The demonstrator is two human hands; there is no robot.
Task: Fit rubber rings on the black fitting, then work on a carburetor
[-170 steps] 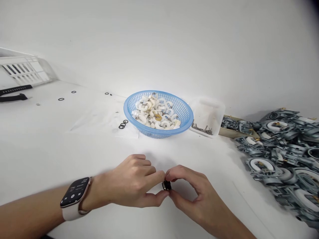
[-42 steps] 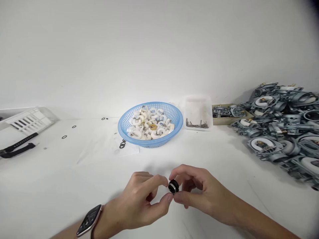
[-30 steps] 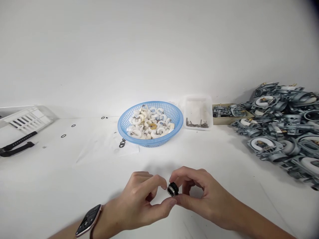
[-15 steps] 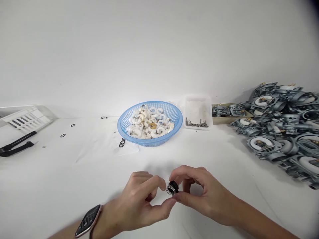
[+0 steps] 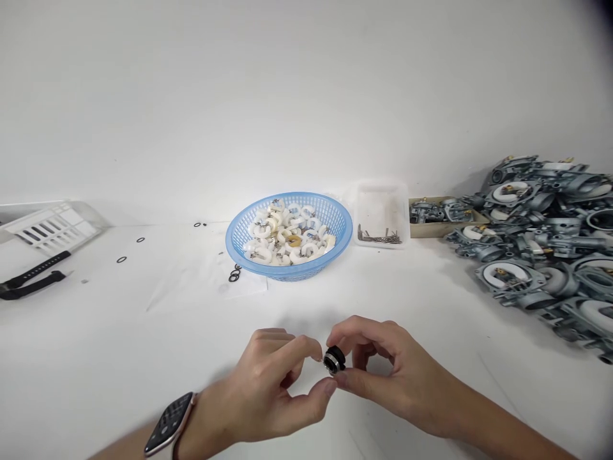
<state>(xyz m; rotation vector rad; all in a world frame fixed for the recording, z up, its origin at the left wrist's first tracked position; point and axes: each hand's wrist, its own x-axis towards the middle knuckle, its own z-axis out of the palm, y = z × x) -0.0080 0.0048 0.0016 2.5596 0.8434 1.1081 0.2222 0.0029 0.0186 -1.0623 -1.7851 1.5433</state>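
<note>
Above the white table my right hand [image 5: 383, 367] pinches a small black ringed cap [image 5: 337, 355] between thumb and bent index finger. A silvery metal coil spring [image 5: 329, 364] sits in its end that faces left. My left hand [image 5: 282, 383] is curled from the other side, index fingertip and thumb tip closed at the spring's edge. The spring looks pressed close against the cap. Its inner side is dark and hard to make out.
Beyond my hands stands a blue basket [image 5: 230, 239] of white curved floats, with black rubber rings [image 5: 234, 276] beside it. Right of it are a clear tray [image 5: 405, 214] of metal pins, a cardboard box [image 5: 428, 229] and heaped carburetors [image 5: 531, 249]. A black strap [image 5: 38, 271] lies left.
The spring showed loose coils sticking out of the cap; now it sits closer in. My left fingers moved slightly to the right with it. My right hand keeps its pinch.
</note>
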